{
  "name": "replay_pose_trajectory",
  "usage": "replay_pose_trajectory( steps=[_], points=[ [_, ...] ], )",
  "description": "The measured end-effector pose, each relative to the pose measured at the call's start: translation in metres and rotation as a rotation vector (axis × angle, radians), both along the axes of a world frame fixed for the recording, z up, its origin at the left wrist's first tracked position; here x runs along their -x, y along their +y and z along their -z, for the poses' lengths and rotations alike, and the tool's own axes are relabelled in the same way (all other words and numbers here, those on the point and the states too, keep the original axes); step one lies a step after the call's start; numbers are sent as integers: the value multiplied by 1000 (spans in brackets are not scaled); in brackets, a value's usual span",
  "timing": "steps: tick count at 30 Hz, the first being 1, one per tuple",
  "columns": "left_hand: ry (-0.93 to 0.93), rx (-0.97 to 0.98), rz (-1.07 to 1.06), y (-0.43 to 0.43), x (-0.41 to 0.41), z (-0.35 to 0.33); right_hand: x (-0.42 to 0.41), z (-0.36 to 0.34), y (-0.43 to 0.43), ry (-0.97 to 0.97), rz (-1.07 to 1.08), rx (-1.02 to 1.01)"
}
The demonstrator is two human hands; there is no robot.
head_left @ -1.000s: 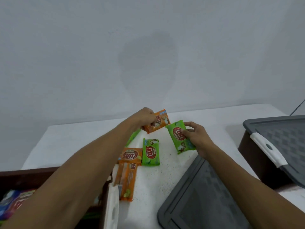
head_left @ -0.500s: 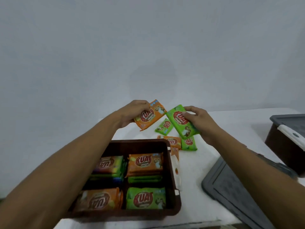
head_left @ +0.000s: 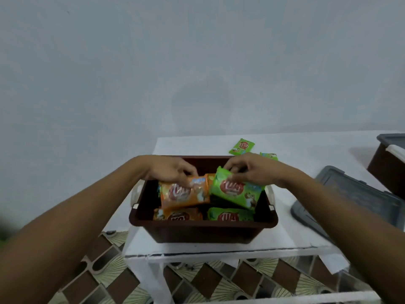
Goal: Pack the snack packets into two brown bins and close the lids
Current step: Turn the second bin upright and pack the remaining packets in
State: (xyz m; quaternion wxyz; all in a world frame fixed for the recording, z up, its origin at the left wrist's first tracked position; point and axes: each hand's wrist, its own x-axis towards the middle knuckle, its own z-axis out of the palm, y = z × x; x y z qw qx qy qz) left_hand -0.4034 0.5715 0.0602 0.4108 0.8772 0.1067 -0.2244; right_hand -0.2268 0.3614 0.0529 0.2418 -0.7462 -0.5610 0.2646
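The orange packet (head_left: 184,193) hangs over the left half of the open brown bin (head_left: 202,227). Its printed face is toward the camera and its upper edge is caught under the fingers of the left hand (head_left: 172,172). That hand is curled over the packet's top and pinches it from above, so the packet sits just below the knuckles. Right beside it the green packet (head_left: 235,191) tilts over the right half of the bin, its high corner to the left and its low end toward the right wall. Whether the two wrappers touch cannot be told. The right hand (head_left: 252,170) grasps the green packet by its upper edge, with the fingers bent over the wrapper and the thumb hidden behind it.

Under them in the bin lie more packets: an orange one (head_left: 183,216) at the front left and a green one (head_left: 230,216) at the front right. The bin has no lid on it. It stands at the near edge of the white table (head_left: 306,148), with a white handle (head_left: 135,195) on its left side.

Beyond the right hand a loose green packet (head_left: 241,147) lies flat on the table. Another packet (head_left: 269,156) shows just past the back of that hand. To the right a grey lid (head_left: 355,200) lies on the table. At the frame's right edge stands a second brown bin (head_left: 385,172) with a grey cover (head_left: 392,138) on top. Patterned floor tiles (head_left: 197,279) show below the table.
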Motion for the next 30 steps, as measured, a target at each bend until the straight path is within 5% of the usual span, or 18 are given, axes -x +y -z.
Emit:
replay_pose_trajectory(
  steps=[3, 10, 22, 30],
  points=[
    [90, -151, 149, -8, 10, 8, 13, 7, 7, -266, -114, 111],
    [87, -480, 291, -22, 19, 25, 28, 23, 11, -374, -239, 205],
    [49, -497, 278, -16, 21, 34, 28, 22, 9, -343, -259, 303],
    [186, -536, 241, -17, 20, 34, 25, 24, 10, -454, -295, 311]
  ],
)
